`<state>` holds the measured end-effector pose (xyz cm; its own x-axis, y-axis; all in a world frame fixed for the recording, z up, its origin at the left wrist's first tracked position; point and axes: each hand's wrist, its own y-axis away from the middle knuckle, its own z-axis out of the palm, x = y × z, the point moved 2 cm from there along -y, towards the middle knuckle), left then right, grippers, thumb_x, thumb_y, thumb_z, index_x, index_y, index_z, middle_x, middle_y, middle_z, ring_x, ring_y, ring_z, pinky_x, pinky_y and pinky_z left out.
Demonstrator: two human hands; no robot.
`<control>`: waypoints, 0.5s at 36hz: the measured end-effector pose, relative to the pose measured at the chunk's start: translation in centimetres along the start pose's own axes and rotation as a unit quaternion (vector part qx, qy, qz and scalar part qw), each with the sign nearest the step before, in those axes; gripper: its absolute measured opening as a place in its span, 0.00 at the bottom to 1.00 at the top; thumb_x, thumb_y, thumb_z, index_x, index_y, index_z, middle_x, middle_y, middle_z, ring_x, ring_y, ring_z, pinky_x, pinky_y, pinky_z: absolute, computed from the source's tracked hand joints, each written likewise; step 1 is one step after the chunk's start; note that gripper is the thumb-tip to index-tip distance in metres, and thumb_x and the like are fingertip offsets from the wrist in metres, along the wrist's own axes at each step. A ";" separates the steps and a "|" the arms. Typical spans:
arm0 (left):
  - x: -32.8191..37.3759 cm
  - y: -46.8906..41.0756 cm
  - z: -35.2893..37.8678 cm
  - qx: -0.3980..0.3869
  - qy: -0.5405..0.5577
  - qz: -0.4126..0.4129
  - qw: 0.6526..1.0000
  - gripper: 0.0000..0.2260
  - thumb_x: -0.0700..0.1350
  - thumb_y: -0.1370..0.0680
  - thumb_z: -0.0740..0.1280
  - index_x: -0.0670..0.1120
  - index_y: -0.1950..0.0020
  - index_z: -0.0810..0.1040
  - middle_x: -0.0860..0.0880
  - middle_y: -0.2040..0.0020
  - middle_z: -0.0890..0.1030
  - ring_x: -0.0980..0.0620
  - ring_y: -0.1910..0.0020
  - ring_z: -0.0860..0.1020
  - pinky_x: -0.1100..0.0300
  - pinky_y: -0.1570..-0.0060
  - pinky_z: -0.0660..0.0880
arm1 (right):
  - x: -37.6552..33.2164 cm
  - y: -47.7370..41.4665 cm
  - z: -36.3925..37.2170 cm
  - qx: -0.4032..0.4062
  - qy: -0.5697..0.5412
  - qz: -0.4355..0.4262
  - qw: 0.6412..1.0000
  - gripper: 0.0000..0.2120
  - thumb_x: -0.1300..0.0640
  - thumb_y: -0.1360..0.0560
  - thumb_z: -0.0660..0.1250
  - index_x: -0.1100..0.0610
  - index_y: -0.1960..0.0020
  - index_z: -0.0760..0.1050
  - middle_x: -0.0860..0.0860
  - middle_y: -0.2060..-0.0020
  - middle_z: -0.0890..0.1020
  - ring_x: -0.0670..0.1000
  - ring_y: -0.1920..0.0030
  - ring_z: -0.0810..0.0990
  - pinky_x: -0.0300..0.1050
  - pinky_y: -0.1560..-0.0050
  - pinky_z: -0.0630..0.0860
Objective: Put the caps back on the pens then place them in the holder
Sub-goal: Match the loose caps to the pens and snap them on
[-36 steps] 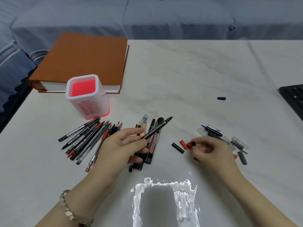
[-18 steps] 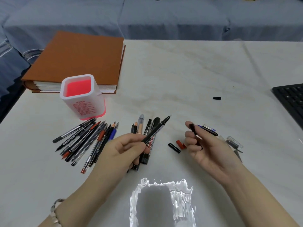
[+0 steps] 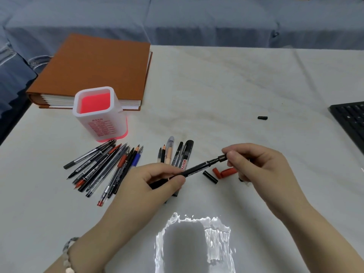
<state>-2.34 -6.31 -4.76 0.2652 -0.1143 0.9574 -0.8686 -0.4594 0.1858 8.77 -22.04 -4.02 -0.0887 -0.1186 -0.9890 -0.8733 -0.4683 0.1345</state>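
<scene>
Holder (image 3: 100,117), white with red interior, stood upright toward the tabletop's left edge; black pen (image 3: 199,168) — light, stiff, smooth, best gripped mid-barrel — pinched by left hand (image 3: 155,182) above the near-centre; small cap (image 3: 222,158) — easily dropped — pressed onto the tip by right hand (image 3: 260,166).

A home living room, likely: a white table (image 3: 226,85) stands against a blue sofa (image 3: 197,20), with a keyboard (image 3: 350,123) and binder (image 3: 98,67) on the table.

Glossy plastic holder (image 3: 102,123), matt tablecloth (image 3: 226,85)
</scene>
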 end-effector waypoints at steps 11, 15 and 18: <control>0.5 0.6 0.2 0.022 -0.053 0.037 0.998 0.10 0.38 0.31 0.71 0.54 0.63 0.82 0.57 0.72 0.82 0.64 0.72 0.77 0.77 0.70 0.69 | 0.5 0.6 0.9 -0.034 0.030 -0.061 0.997 0.15 0.67 0.28 0.67 0.49 0.67 0.80 0.48 0.75 0.82 0.41 0.73 0.75 0.28 0.70 0.68; 0.6 0.2 0.0 -0.018 -0.051 0.016 0.998 0.09 0.38 0.30 0.69 0.51 0.65 0.83 0.54 0.74 0.80 0.62 0.73 0.76 0.74 0.68 0.70 | 0.8 0.9 1.0 -0.032 0.030 -0.066 0.997 0.15 0.70 0.29 0.64 0.53 0.66 0.79 0.47 0.76 0.82 0.41 0.75 0.75 0.26 0.70 0.68; 0.3 -0.1 0.0 -0.057 -0.049 -0.016 0.997 0.08 0.40 0.28 0.68 0.49 0.65 0.82 0.53 0.76 0.79 0.52 0.71 0.72 0.66 0.68 0.69 | 1.4 0.6 1.0 -0.033 0.044 -0.064 0.996 0.15 0.70 0.28 0.65 0.52 0.65 0.79 0.47 0.76 0.82 0.41 0.73 0.76 0.26 0.69 0.69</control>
<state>-2.14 -6.24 -4.46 0.3286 -0.1895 0.9253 -0.8997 -0.3610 0.2455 7.59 -21.59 -5.41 0.0663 -0.1300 -0.9893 -0.8407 -0.5413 0.0148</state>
